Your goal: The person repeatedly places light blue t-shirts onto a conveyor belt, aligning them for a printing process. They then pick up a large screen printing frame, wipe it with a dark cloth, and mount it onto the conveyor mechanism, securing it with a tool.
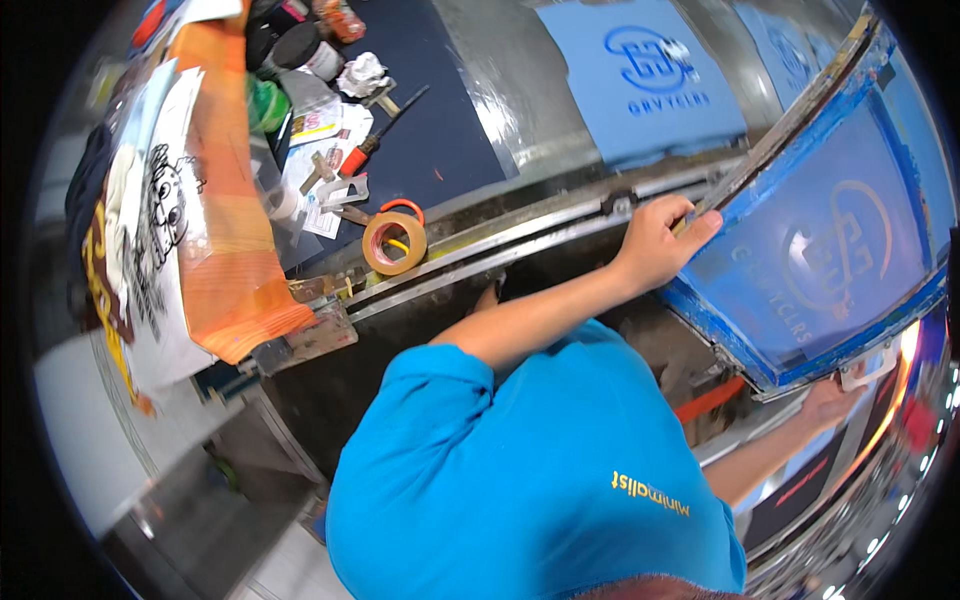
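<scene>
A screen printing frame [815, 275] with blue-stained edges and a translucent mesh is held tilted up at the right. A round emblem and lettering show through its mesh. My left hand [660, 245] grips the frame's near left corner, thumb along the top of the edge. Lower right, my right hand [828, 402] is closed at the opposite edge, beside a pale metal handle [868, 370]; the frame hides part of its fingers. Beyond the frame, a light blue fabric piece [650, 130] with a darker blue print lies flat on the grey printing table [515, 90].
A metal rail [480, 250] runs along the table's near edge. A roll of tan tape [395, 243], a red-handled screwdriver [362, 157], jars and papers crowd the left. Orange wrapping [230, 260] hangs over the left edge. Another blue fabric piece [785, 55] lies farther right.
</scene>
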Demonstrator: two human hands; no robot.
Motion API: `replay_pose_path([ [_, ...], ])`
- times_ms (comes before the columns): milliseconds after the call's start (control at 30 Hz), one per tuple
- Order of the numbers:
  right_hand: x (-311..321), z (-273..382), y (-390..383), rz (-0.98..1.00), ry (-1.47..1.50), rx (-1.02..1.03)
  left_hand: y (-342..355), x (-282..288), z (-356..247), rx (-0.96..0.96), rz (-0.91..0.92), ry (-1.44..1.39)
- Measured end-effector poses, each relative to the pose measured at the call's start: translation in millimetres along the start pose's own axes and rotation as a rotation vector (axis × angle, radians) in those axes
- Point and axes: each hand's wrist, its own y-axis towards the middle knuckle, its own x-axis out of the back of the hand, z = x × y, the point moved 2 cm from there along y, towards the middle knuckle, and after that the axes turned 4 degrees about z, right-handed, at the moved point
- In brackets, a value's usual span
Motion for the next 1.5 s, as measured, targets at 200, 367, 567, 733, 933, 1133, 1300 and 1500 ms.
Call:
replay_pose_path([
  [200,-91,-15,244,0.571,-0.449,0.067,75,5,-30,-0.129,-0.293,-0.032],
  [367,-312,-76,284,0.374,-0.295,-0.093,139,41,-19,-0.029,-0.540,0.031],
  [567,-402,-191,339,0.588,-0.496,-0.063,193,69,58,0.292,-0.431,0.096],
  [733,-455,-230,319,0.653,-0.639,0.004,200,78,85,0.471,-0.409,0.229],
  [933,-468,-305,331,0.781,-0.486,-0.198,213,69,76,0.718,-0.481,0.552],
  [1133,-471,-330,323,0.805,-0.545,-0.113,202,46,82,0.884,-0.543,0.694],
  [1300,-457,-337,318,0.799,-0.423,-0.340,198,31,87,0.923,-0.645,0.711],
  [1500,-455,-331,315,0.826,-0.376,-0.451,200,23,89,0.898,-0.689,0.888],
])
